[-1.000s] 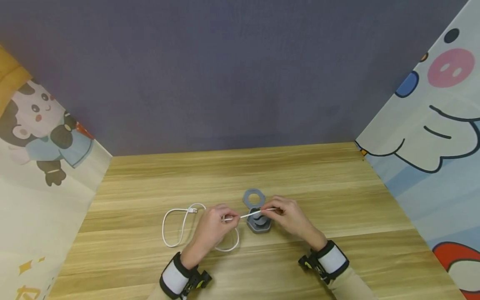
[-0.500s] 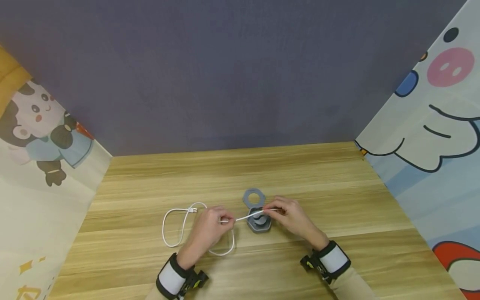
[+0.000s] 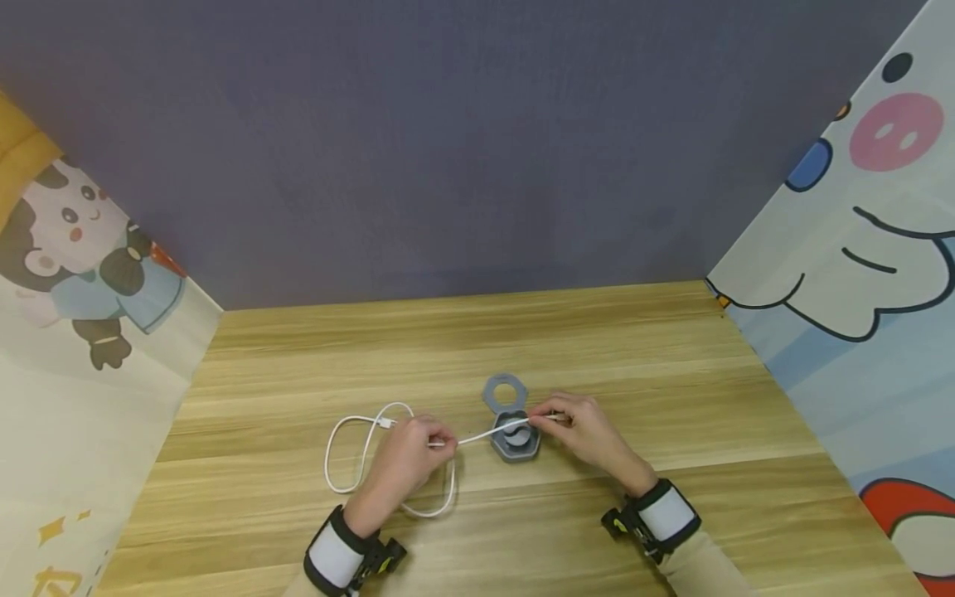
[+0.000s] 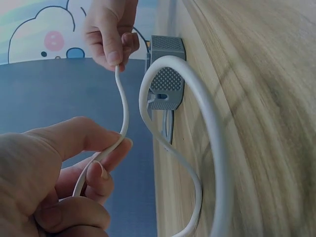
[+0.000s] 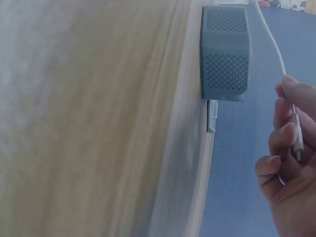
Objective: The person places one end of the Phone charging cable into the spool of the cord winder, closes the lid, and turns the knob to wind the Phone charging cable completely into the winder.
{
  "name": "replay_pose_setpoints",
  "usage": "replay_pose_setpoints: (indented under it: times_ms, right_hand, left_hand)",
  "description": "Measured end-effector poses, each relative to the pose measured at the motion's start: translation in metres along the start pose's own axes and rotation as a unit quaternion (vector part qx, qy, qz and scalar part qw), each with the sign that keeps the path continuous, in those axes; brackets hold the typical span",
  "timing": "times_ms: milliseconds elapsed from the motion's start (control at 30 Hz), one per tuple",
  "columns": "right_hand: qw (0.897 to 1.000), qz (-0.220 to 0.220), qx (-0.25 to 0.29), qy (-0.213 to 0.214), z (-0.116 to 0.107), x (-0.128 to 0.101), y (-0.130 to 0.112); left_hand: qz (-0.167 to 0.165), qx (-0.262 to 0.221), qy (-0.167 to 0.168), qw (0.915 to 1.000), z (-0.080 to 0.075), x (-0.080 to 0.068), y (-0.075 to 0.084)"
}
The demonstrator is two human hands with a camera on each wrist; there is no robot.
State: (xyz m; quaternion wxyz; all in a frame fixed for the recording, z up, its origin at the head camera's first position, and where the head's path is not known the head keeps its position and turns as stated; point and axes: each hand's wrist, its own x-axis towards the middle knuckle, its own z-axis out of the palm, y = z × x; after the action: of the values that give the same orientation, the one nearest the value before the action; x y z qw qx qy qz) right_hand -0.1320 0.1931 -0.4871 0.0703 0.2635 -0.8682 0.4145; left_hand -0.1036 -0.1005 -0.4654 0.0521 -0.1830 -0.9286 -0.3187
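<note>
Left hand (image 3: 406, 464): thumb and fingers pinched on a white cable (image 3: 477, 434), near its middle. The slack behind the hand lies in loops on the wooden table (image 3: 634, 365), partly covered by the hand; one plug end (image 3: 385, 422) lies free on the wood.

Right hand (image 3: 585, 431): fingertips clamped on the cable's other end, whose connector is mostly hidden between the fingers (image 5: 291, 113).

Cable: stretched between both hands, passing over a grey hexagonal holder (image 3: 515, 438). Contact with the holder cannot be told.

Holder: on the table between the hands, open lid (image 3: 505, 391) lying behind it. Interior obscured.
</note>
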Motion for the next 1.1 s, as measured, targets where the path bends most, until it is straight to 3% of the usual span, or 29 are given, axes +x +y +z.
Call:
replay_pose_setpoints:
  times_ms: [167,533,1100]
  right_hand:
    - [1.0,0.012,-0.008,-0.005,0.0,-0.001,0.0]
    - [0.999,0.024,-0.008,-0.022,0.003,-0.001,0.001]
    - [0.997,0.053,-0.031,-0.052,0.002,0.0,-0.001]
  left_hand:
    - [-0.011,0.013,-0.006,0.9998,-0.001,0.0,0.001]
    - [0.01,0.052,0.006,0.9986,0.003,0.0,0.0]
    - [0.012,0.112,0.028,0.9933,0.009,0.005,0.005]
